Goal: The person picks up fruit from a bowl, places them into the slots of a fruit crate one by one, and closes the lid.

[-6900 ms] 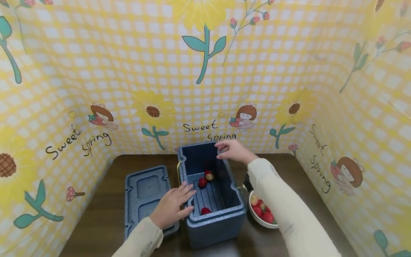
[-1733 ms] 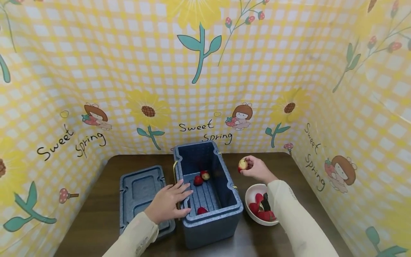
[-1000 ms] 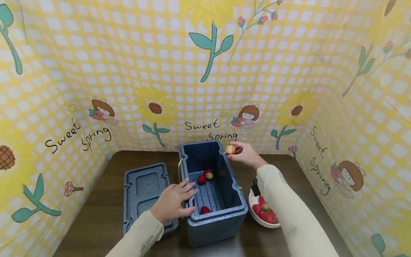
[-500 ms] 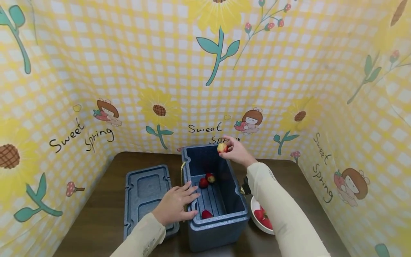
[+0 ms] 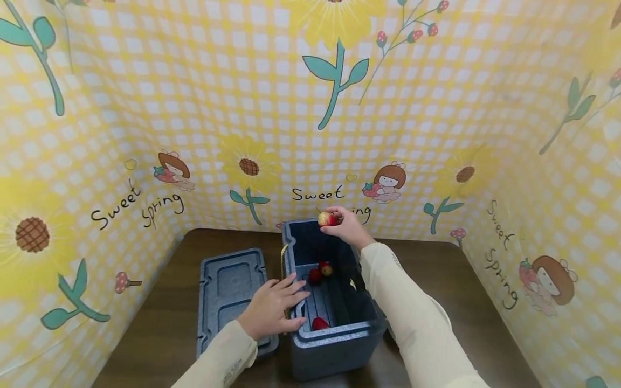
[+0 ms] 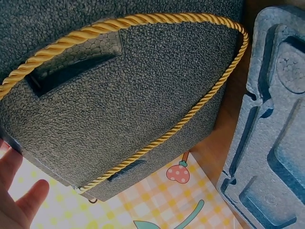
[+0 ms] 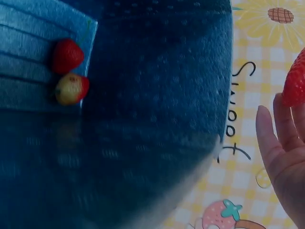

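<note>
My right hand (image 5: 348, 226) pinches a strawberry (image 5: 327, 219), pale yellow at one end, above the far end of a blue foam box (image 5: 335, 338). In the right wrist view, the strawberry (image 7: 297, 81) shows a red, seed-dimpled side by the fingertips. My left hand (image 5: 273, 310) rests with extended fingers on the box's left rim. On the ribbed floor of the box lie a red strawberry (image 5: 315, 276) and a part-yellow strawberry (image 5: 326, 269) close together. Another red strawberry (image 5: 319, 323) lies near the front end.
A blue foam lid (image 5: 232, 283) lies left of the box on the dark wooden table (image 5: 155, 315). Along the box's side hangs a gold rope handle (image 6: 190, 114). My right sleeve mostly hides the bowl of strawberries. A yellow checked cloth (image 5: 271, 108) encloses the table's back and sides.
My right hand, holding the strawberry, has moved left from beside the box to above its opening. The bowl has passed behind the sleeve. My left hand has stayed on the rim.
</note>
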Demonstrator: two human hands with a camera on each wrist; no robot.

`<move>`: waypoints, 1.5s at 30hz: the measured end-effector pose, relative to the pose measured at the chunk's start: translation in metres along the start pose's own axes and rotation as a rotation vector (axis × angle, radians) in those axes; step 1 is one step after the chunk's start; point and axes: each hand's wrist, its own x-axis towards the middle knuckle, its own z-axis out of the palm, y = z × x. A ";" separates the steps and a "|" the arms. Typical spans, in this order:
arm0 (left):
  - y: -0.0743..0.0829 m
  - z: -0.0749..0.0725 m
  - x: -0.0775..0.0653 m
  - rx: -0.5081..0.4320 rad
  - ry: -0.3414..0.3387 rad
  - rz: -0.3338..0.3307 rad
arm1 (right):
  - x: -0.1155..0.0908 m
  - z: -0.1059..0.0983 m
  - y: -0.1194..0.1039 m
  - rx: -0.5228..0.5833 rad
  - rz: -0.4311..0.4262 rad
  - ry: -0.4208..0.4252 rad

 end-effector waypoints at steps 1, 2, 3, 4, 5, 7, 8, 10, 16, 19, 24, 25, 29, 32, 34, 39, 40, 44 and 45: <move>0.000 0.000 0.001 -0.002 -0.009 -0.002 | 0.001 0.002 0.002 0.005 0.004 0.009; 0.000 0.000 0.001 -0.003 -0.016 -0.002 | 0.002 0.004 0.004 0.011 0.013 0.019; 0.000 0.000 0.002 -0.002 -0.022 -0.002 | 0.003 0.005 0.006 0.019 0.018 0.027; 0.000 0.000 0.002 -0.002 -0.028 -0.003 | 0.004 0.007 0.008 0.026 0.022 0.036; 0.000 0.000 0.002 -0.001 -0.031 -0.004 | 0.005 0.008 0.010 0.034 0.026 0.045; 0.001 -0.002 0.003 -0.009 -0.036 -0.010 | 0.007 0.012 0.014 0.055 0.028 0.064; 0.001 -0.002 0.003 -0.009 -0.041 -0.014 | 0.008 0.014 0.016 0.072 0.031 0.072; 0.001 -0.004 0.003 -0.010 -0.053 -0.020 | 0.008 0.017 0.019 0.086 0.032 0.084; 0.001 -0.007 0.002 -0.029 -0.100 -0.037 | 0.006 0.028 0.025 -0.007 0.062 0.024; 0.000 -0.008 0.002 -0.035 -0.115 -0.045 | 0.006 0.032 0.025 -0.074 0.071 -0.007; 0.000 -0.011 0.003 -0.029 -0.117 -0.037 | 0.009 0.037 0.028 -0.177 0.031 -0.058; 0.000 -0.011 0.003 -0.027 -0.118 -0.033 | 0.010 0.038 0.029 -0.186 0.027 -0.069; 0.000 -0.011 0.005 -0.019 -0.140 -0.027 | 0.010 0.041 0.032 -0.208 0.041 -0.093; 0.000 -0.010 0.004 -0.032 -0.146 -0.036 | 0.009 0.047 0.034 -0.219 0.053 -0.106; 0.000 -0.009 0.002 -0.042 -0.146 -0.038 | 0.008 0.052 0.036 -0.229 0.066 -0.107; 0.001 -0.010 0.005 -0.039 -0.164 -0.042 | 0.007 0.062 0.039 -0.270 0.103 -0.083; 0.001 -0.011 0.005 -0.036 -0.167 -0.043 | 0.008 0.064 0.040 -0.279 0.110 -0.080; 0.000 -0.010 0.002 -0.026 -0.143 -0.024 | 0.010 0.072 0.045 -0.298 0.120 -0.078; 0.000 -0.009 0.001 -0.021 -0.135 -0.017 | 0.010 0.074 0.046 -0.300 0.122 -0.076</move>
